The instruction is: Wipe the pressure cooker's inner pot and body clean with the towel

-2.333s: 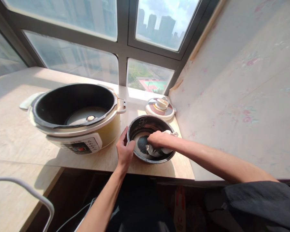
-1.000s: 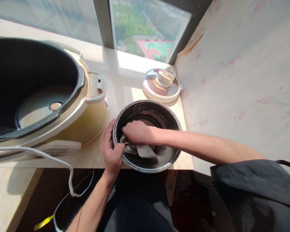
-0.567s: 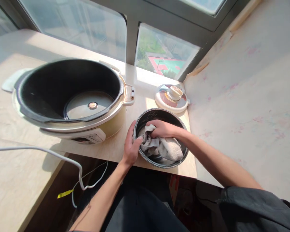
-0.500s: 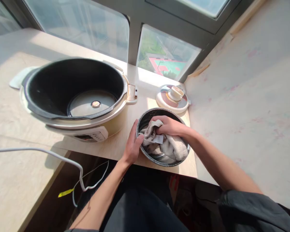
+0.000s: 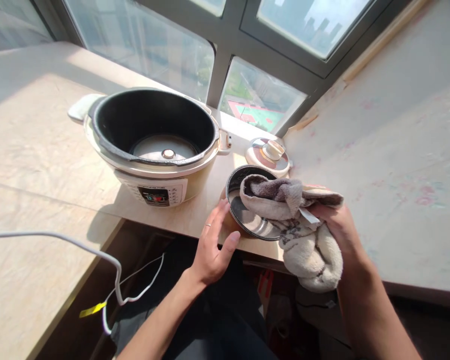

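A dark inner pot (image 5: 247, 216) stands near the counter's front edge. My right hand (image 5: 341, 231) is closed on a grey-white cloth (image 5: 303, 235) and holds it above the pot's right side, the cloth hanging down in front of the counter edge. Beside the pot's left wall is my left hand (image 5: 214, 245), fingers spread, touching or almost touching it. Left of the pot an electric cooker body (image 5: 153, 145) sits with its cavity uncovered.
A small round lid (image 5: 268, 155) with a knob lies behind the pot by the window. A white cable (image 5: 78, 250) hangs off the counter edge at the left. A pale wall (image 5: 390, 150) closes off the right side. The counter (image 5: 41, 150) extends to the left.
My right hand has lifted the cloth out of the pot and over to the right. My left hand has let go of the pot's rim and opened. The view has shifted.
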{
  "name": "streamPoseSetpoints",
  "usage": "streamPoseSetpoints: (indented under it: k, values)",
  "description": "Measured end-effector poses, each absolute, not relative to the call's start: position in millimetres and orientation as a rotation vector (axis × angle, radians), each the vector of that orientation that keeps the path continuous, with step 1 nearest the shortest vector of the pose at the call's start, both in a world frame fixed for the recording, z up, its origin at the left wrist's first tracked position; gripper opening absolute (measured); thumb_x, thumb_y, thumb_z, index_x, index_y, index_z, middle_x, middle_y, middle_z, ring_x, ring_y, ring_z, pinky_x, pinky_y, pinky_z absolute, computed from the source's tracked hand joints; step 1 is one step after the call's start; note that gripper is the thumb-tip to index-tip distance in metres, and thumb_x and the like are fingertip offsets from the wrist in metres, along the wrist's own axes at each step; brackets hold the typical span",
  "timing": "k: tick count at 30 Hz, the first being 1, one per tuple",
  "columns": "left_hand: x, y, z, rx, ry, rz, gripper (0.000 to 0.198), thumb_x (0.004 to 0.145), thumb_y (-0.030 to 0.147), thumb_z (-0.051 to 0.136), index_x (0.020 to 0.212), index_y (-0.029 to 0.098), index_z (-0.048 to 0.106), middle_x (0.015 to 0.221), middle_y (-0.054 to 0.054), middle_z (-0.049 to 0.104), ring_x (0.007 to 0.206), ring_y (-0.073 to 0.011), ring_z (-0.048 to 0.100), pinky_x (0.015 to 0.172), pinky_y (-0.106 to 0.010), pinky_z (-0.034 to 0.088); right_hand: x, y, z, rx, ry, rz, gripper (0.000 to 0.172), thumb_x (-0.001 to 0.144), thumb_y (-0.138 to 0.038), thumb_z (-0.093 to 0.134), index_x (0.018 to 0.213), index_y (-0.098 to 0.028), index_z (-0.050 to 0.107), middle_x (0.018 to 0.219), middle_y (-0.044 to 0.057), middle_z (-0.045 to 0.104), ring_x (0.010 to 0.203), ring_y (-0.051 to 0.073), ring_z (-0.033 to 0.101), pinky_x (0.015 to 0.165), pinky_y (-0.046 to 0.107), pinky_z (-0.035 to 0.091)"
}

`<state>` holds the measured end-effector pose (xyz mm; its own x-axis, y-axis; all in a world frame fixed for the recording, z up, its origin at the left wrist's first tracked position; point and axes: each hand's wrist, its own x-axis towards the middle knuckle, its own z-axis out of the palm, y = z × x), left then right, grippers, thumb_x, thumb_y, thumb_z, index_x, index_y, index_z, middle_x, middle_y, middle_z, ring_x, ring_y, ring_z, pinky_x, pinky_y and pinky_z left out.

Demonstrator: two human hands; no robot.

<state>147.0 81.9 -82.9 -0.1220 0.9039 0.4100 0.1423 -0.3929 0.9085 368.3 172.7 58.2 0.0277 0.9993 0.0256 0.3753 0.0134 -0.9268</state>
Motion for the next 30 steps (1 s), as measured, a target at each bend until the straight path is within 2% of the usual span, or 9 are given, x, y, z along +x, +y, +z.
streamPoseSetpoints:
  k: [5, 8, 11, 13, 16, 19, 24, 28, 30]
  values:
    - [168, 44, -57, 1.502, 0.91, 1.503, 0.113, 0.081, 0.044, 0.079, 0.166, 0.025, 0.006, 0.168, -0.018, 0.018, 0.154, -0.0369, 0.022, 0.124, -0.055, 0.025, 323, 108, 53, -1.433, -1.406, 0.946, 0.032, 0.067, -0.031, 0.074, 0.097, -0.026, 0.065, 0.099, 0.005, 0.07, 0.092, 0.026, 0.065, 0.085, 0.039, 0.054]
    - [171, 33, -47, 1.368, 0.846, 1.468, 0.129, 0.066, 0.046, 0.089, 0.164, 0.017, 0.011, 0.161, -0.024, 0.032, 0.149, -0.0383, 0.034, 0.123, -0.054, 0.03, 294, 71, 34, -1.354, -1.512, 1.0, 0.035, 0.071, -0.03, 0.072, 0.105, -0.022, 0.063, 0.112, 0.008, 0.069, 0.104, 0.026, 0.065, 0.094, 0.039, 0.053]
    - [155, 28, -47, 1.286, 0.852, 1.337, 0.094, 0.069, 0.038, 0.087, 0.149, 0.016, 0.043, 0.144, -0.019, 0.056, 0.134, -0.0349, 0.055, 0.118, -0.05, 0.041, 274, 48, 16, -1.215, -1.513, 1.24, 0.048, 0.076, -0.035, 0.072, 0.121, -0.022, 0.061, 0.133, 0.009, 0.063, 0.123, 0.028, 0.06, 0.108, 0.042, 0.046]
    - [138, 26, -51, 1.216, 0.935, 1.292, 0.071, 0.07, 0.035, 0.084, 0.134, 0.017, 0.057, 0.132, -0.015, 0.065, 0.123, -0.0338, 0.063, 0.108, -0.048, 0.05, 268, 41, 10, -1.032, -1.481, 1.493, 0.053, 0.082, -0.041, 0.07, 0.132, -0.025, 0.06, 0.145, 0.007, 0.057, 0.135, 0.029, 0.052, 0.114, 0.044, 0.041]
    - [119, 23, -59, 1.061, 1.057, 1.462, 0.063, 0.069, 0.035, 0.083, 0.124, 0.016, 0.062, 0.124, -0.013, 0.07, 0.116, -0.0325, 0.067, 0.102, -0.047, 0.055, 262, 41, 11, -0.788, -1.504, 1.75, 0.052, 0.086, -0.042, 0.07, 0.136, -0.03, 0.062, 0.156, 0.001, 0.047, 0.148, 0.028, 0.038, 0.123, 0.045, 0.03]
    - [114, 23, -64, 1.01, 1.123, 1.624, 0.054, 0.073, 0.033, 0.081, 0.122, 0.017, 0.065, 0.125, -0.011, 0.07, 0.117, -0.0291, 0.066, 0.105, -0.042, 0.053, 261, 48, 16, -0.785, -1.518, 1.791, 0.051, 0.085, -0.039, 0.075, 0.133, -0.03, 0.063, 0.151, 0.002, 0.054, 0.144, 0.027, 0.044, 0.122, 0.048, 0.032]
    - [119, 30, -65, 0.908, 1.354, 1.621, 0.045, 0.069, 0.039, 0.084, 0.103, 0.012, 0.072, 0.102, -0.012, 0.075, 0.099, -0.0294, 0.072, 0.091, -0.038, 0.058, 297, 82, 16, -1.011, -1.569, 1.297, 0.049, 0.082, -0.038, 0.077, 0.127, -0.026, 0.06, 0.134, 0.008, 0.064, 0.131, 0.026, 0.057, 0.115, 0.049, 0.041]
    - [115, 42, -68, 0.851, 1.461, 1.482, 0.045, 0.076, 0.047, 0.078, 0.104, 0.012, 0.074, 0.102, -0.011, 0.076, 0.1, -0.0284, 0.072, 0.085, -0.034, 0.058, 357, 126, 0, -1.412, -1.566, 0.707, 0.061, 0.076, -0.039, 0.074, 0.131, -0.019, 0.056, 0.143, 0.014, 0.055, 0.139, 0.031, 0.047, 0.12, 0.052, 0.033]
    - [114, 49, -73, 0.888, 1.486, 1.466, 0.045, 0.076, 0.048, 0.077, 0.104, 0.013, 0.074, 0.103, -0.011, 0.076, 0.102, -0.0288, 0.071, 0.086, -0.034, 0.057, 381, 145, -13, -1.705, -1.486, 0.563, 0.073, 0.071, -0.039, 0.075, 0.136, -0.015, 0.052, 0.151, 0.02, 0.046, 0.145, 0.036, 0.039, 0.123, 0.054, 0.027]
